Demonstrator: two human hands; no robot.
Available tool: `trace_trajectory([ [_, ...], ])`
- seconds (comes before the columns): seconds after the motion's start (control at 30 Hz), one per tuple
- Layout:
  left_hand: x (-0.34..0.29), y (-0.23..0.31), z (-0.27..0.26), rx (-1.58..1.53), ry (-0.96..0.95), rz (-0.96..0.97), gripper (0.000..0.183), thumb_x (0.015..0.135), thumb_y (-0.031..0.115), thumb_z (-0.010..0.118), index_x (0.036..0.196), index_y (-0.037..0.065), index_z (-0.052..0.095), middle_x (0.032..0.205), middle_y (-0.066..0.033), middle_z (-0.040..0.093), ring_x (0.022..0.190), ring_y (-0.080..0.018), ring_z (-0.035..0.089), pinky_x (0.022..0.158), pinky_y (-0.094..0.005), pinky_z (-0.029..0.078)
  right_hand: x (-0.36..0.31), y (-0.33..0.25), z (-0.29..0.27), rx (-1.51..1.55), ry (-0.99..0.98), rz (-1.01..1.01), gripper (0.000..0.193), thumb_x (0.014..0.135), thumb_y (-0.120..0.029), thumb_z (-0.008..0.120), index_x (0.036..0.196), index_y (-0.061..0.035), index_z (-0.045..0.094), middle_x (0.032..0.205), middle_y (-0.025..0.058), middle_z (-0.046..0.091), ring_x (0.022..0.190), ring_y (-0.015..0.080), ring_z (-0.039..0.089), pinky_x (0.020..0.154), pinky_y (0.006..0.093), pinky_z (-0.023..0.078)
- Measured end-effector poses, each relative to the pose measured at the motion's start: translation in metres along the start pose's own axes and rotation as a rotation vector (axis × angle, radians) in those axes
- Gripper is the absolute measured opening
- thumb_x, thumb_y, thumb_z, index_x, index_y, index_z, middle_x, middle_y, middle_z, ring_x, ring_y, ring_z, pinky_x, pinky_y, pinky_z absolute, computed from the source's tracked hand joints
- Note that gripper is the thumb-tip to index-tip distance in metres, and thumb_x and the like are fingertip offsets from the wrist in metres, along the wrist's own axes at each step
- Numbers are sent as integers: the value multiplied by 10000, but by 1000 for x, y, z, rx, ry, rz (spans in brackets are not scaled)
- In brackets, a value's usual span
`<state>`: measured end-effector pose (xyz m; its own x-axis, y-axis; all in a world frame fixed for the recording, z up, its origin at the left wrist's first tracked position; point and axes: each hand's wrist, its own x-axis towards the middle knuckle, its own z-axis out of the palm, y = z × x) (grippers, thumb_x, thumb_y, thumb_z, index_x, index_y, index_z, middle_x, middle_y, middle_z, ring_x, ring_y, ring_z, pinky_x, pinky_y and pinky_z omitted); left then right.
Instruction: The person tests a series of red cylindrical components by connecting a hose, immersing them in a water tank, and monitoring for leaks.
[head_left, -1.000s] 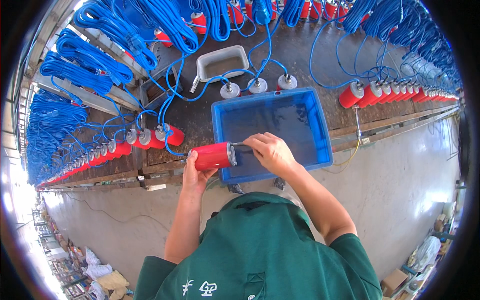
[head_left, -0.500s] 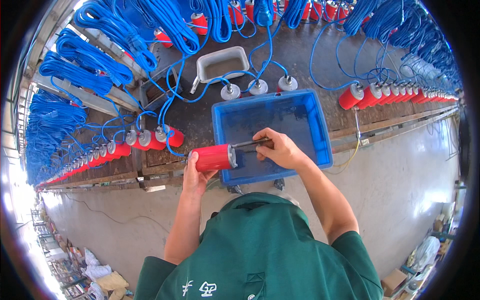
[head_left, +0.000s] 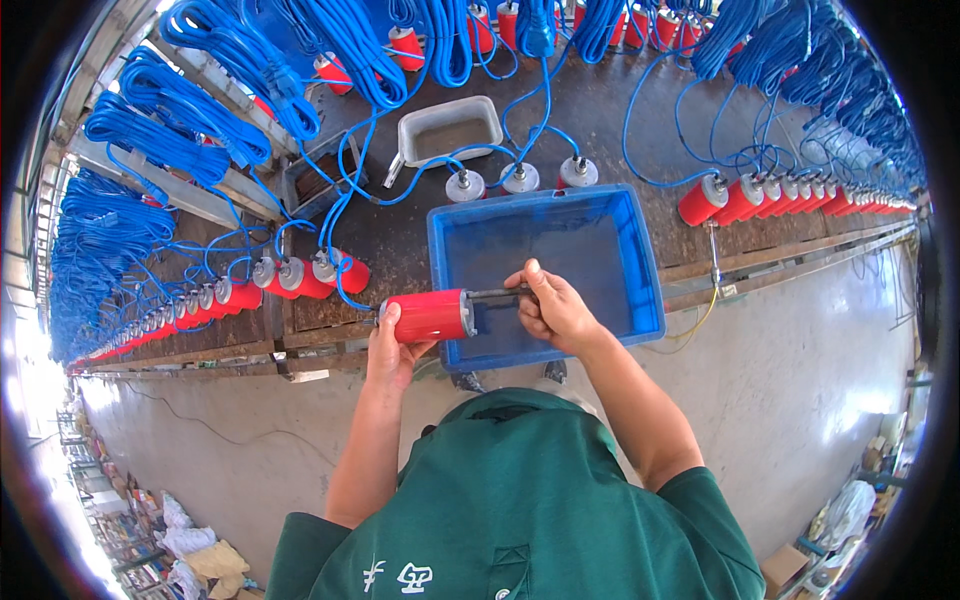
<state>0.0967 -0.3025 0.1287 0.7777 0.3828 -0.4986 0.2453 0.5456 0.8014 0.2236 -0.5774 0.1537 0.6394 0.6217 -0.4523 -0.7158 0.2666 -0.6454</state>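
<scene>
My left hand (head_left: 391, 352) grips a red cylinder (head_left: 428, 317) with grey metal end caps from its left end, thumb on top. The cylinder lies level, over the near left part of a blue plastic bin (head_left: 648, 250). A thin dark rod-shaped tool (head_left: 495, 294) meets the cylinder's right end cap. My right hand (head_left: 560, 312) is closed round the far end of that tool, with the thumb raised. What the tool's tip touches at the cap is too small to make out.
The bin sits at the edge of a dark workbench (head_left: 580, 115). Behind it stand three capped cylinders (head_left: 520, 180) with blue cables and a pale tray (head_left: 450, 130). Rows of red cylinders (head_left: 720, 197) line both sides. Blue cable coils (head_left: 240, 65) hang above.
My right hand has changed its hold on the rod tool: the fingers have curled and the thumb has come up. The tool now lies more level. The left hand and cylinder stay nearly in place.
</scene>
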Motion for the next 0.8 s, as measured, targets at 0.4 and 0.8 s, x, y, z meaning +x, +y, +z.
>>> trace_trajectory([
  [0.4,5,-7,-2,13,-4,18,564,1030,466,705,1336,-4,641,1201,-164,766,1049,-301,780,870,-455,672,10,14,-11,-771,288,-224,469,1104,-424,652,1252,21,654,876,125,687,746,226,666,678,387,525],
  [0.8,9,-12,0,36,-24,61,602,1012,492,716,1353,4,626,1226,-161,758,1060,-300,782,854,-452,682,13,-16,-19,-669,248,176,547,1099,-512,629,1142,29,704,768,68,663,617,170,614,551,337,466],
])
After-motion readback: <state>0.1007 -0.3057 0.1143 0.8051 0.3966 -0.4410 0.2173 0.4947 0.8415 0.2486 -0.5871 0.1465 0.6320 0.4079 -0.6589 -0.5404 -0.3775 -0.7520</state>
